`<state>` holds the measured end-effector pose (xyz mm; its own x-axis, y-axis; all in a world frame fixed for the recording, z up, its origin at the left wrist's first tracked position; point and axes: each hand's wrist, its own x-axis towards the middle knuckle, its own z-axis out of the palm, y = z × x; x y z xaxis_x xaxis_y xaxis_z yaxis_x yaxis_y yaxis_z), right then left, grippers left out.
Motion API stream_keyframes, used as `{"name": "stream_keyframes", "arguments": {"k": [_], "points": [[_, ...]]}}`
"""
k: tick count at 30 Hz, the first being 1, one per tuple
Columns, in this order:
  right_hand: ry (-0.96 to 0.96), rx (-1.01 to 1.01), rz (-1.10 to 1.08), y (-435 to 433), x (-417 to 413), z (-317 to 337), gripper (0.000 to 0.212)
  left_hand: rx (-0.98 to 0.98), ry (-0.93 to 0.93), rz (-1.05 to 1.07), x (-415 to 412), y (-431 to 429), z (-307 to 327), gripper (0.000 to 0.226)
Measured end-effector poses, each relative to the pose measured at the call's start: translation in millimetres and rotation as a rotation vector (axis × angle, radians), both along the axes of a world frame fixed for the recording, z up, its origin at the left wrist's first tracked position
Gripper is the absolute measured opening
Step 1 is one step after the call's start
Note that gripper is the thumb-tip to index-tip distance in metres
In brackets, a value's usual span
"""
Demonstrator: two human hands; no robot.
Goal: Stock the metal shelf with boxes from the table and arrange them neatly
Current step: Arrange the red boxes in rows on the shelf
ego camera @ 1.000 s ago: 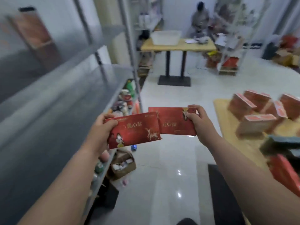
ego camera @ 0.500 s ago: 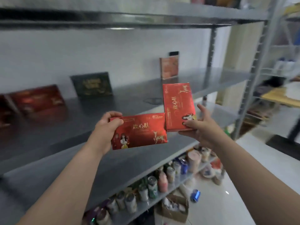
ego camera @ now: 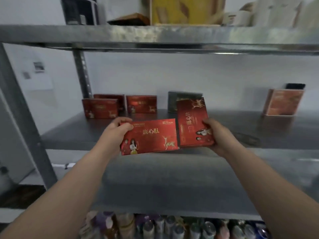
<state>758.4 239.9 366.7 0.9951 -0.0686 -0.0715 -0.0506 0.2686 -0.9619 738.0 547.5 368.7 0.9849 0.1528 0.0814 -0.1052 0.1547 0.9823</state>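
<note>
A grey metal shelf [ego camera: 69, 135] stands against a pale wall in front of me. My left hand [ego camera: 119, 130] grips the left end of a long red box [ego camera: 151, 137] held lengthwise. My right hand [ego camera: 217, 135] grips an upright red box [ego camera: 191, 123] by its right side, just beside the first. Both are at the shelf's front edge. Beyond my left hand, red boxes [ego camera: 100, 108] stand at the back; a dark box [ego camera: 172, 100] stands behind the upright one.
</note>
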Motion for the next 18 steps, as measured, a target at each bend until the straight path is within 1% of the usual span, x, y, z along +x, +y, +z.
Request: {"name": "stream_keyframes", "arguments": {"k": [1, 2, 3, 5, 7, 8, 9, 11, 15, 18], "points": [[-0.021, 0.001, -0.006, 12, 9, 4, 0.016, 0.004, -0.006, 0.027, 3, 14, 2, 0.014], [-0.054, -0.004, -0.01, 23, 19, 7, 0.017, 0.013, -0.018, 0.06, 7, 28, 4, 0.013], [-0.098, -0.005, -0.009, 34, 28, 10, 0.026, 0.024, -0.037, 0.095, 11, 43, 7, 0.014], [-0.196, -0.016, 0.023, 53, 45, 15, 0.058, 0.023, -0.082, 0.152, 24, 70, 14, 0.017], [-0.263, -0.076, 0.083, 71, 59, 18, 0.09, 0.045, -0.115, 0.202, 39, 99, 19, 0.022], [-0.274, -0.103, 0.104, 80, 66, 20, 0.099, 0.065, -0.117, 0.217, 47, 114, 20, 0.023], [-0.277, -0.133, 0.111, 90, 74, 22, 0.103, 0.088, -0.111, 0.218, 55, 129, 21, 0.023], [-0.284, -0.177, 0.096, 110, 91, 26, 0.1, 0.143, -0.112, 0.187, 70, 159, 19, 0.022], [-0.315, -0.305, -0.037, 142, 122, 26, 0.069, 0.181, -0.127, 0.166, 98, 203, 15, 0.022], [-0.323, -0.344, -0.132, 153, 139, 26, 0.06, 0.24, -0.126, 0.164, 117, 216, 13, 0.023]]}}
